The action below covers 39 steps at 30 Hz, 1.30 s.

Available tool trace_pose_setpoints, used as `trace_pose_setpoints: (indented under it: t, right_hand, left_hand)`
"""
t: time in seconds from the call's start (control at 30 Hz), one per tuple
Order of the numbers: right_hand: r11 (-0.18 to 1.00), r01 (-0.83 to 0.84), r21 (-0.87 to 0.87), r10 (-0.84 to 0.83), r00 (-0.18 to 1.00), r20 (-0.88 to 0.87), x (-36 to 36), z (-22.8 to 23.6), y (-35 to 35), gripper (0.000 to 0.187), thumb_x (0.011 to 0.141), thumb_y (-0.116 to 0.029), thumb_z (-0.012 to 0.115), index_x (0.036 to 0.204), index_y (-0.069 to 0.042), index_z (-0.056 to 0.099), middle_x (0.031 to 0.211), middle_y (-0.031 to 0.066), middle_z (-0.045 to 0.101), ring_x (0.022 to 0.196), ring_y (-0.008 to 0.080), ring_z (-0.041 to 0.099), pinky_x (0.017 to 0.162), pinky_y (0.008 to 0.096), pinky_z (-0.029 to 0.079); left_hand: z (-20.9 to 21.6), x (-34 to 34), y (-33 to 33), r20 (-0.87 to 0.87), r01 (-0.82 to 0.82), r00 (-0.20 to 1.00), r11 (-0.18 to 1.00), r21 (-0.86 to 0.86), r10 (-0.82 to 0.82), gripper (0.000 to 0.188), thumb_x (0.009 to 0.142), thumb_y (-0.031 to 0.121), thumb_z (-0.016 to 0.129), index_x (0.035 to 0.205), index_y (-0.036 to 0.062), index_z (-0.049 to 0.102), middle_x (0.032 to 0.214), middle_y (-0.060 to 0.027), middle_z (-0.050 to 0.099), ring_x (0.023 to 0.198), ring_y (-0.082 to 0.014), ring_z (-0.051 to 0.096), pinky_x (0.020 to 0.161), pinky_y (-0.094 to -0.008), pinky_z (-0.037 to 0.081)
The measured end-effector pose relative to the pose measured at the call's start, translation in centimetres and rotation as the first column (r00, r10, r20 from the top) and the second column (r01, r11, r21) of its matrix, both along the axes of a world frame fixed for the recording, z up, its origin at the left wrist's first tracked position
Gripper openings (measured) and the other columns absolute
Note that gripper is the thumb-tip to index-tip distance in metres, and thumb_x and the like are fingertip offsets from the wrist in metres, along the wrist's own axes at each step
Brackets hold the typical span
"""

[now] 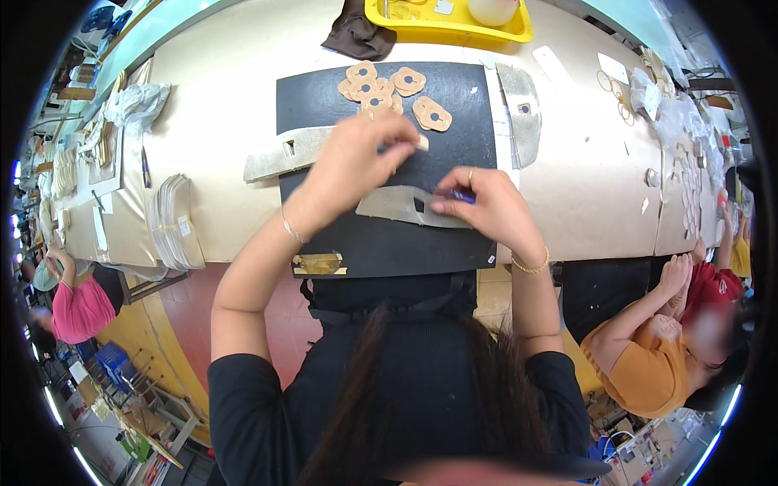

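Observation:
My left hand [365, 154] is over the black board [324, 247], its thumb and forefinger pinched on a small pale piece [422, 143] whose kind I cannot make out. Below it lies a curved grey panel [389, 206] with a small dark cutout. My right hand [496, 209] is closed at this panel's right end, around a slim purple object [463, 196] mostly hidden by the fingers. Beyond my left hand are several tan rounded patches with keyhole-shaped openings [408, 80], some overlapping. Another grey panel [271, 155] rests partly under my left forearm, across the board's left edge.
A third grey panel [523, 113] stands off the board's right side. At the far edge are a yellow tray [454, 31] and a dark cloth [358, 34]. Stacked curved strips [174, 223] lie left. People sit at both sides, one in orange [648, 364] nearer.

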State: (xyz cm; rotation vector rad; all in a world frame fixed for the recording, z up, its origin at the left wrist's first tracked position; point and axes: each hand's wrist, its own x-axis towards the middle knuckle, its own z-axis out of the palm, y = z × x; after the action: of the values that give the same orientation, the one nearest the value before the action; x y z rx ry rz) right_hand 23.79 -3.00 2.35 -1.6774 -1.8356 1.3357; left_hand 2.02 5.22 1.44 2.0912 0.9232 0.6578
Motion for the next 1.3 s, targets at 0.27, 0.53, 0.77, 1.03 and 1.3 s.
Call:
trace_pose_setpoints:
  t: [0.27, 0.53, 0.77, 1.03, 1.3]
  right_hand:
    - [0.996, -0.025, 0.082, 0.028, 0.999, -0.036, -0.8, -0.7, -3.5, 0.023, 0.081, -0.02, 0.075, 0.092, -0.001, 0.068, 0.085, 0.0146, 0.067, 0.078, 0.0341, 0.065, 0.069, 0.0372, 0.051]
    - [1.0, 0.017, 0.024, -0.017, 1.0, -0.027, -1.4, -0.7, -3.1, 0.023, 0.081, -0.02, 0.076, 0.092, -0.001, 0.067, 0.082, 0.0171, 0.067, 0.075, 0.0338, 0.066, 0.067, 0.0373, 0.05]
    - [0.989, 0.144, -0.039, -0.143, 0.99, 0.012, -1.2, -2.0, -3.7, 0.022, 0.085, -0.017, 0.075, 0.097, -0.001, 0.066, 0.08, 0.0118, 0.07, 0.067, 0.0236, 0.067, 0.063, 0.0324, 0.05]
    - [0.88, 0.455, -0.134, -0.473, 0.827, -0.304, -1.8, -2.6, -3.0, 0.025, 0.088, -0.012, 0.074, 0.107, 0.001, 0.066, 0.094, 0.0055, 0.072, 0.067, 0.0057, 0.061, 0.057, 0.0217, 0.051]
    - [0.9, 0.435, -0.025, -0.433, 0.888, -0.154, -2.3, -3.2, -2.4, 0.03, 0.087, -0.015, 0.074, 0.113, 0.0, 0.067, 0.095, 0.0091, 0.073, 0.069, 0.0089, 0.064, 0.06, 0.0253, 0.052]
  left_hand:
    - [-4.1, -2.2, -5.9, -0.085, 0.08, 0.995, 0.93, 0.359, -0.053, 0.025, 0.076, 0.007, 0.077, 0.101, 0.0048, 0.072, 0.12, -0.0081, 0.067, 0.105, -0.0245, 0.061, 0.091, -0.0376, 0.046]
    - [-3.3, -3.7, -8.1, -0.122, -0.016, 0.992, 0.998, 0.068, 0.024, 0.026, 0.073, 0.017, 0.082, 0.092, 0.0038, 0.07, 0.11, -0.007, 0.064, 0.106, -0.0267, 0.057, 0.094, -0.0381, 0.044]
    - [-1.5, -4.1, -7.9, -0.093, -0.176, 0.984, 0.784, -0.595, 0.15, 0.015, 0.088, 0.012, 0.074, 0.095, 0.0003, 0.068, 0.093, -0.0071, 0.07, 0.071, -0.0125, 0.067, 0.058, -0.026, 0.051]
    - [-1.2, -3.0, -5.4, 0.019, -0.165, 0.961, 0.631, -0.758, 0.275, 0.036, 0.087, 0.011, 0.075, 0.121, 0.0012, 0.065, 0.102, -0.0067, 0.069, 0.067, -0.0068, 0.065, 0.052, -0.0188, 0.049]
    - [-1.9, -2.6, -3.9, -0.045, -0.206, 0.975, 0.811, -0.548, 0.217, 0.031, 0.087, 0.013, 0.075, 0.116, 0.0044, 0.07, 0.085, -0.0011, 0.06, 0.058, -0.005, 0.057, 0.05, -0.0196, 0.045]
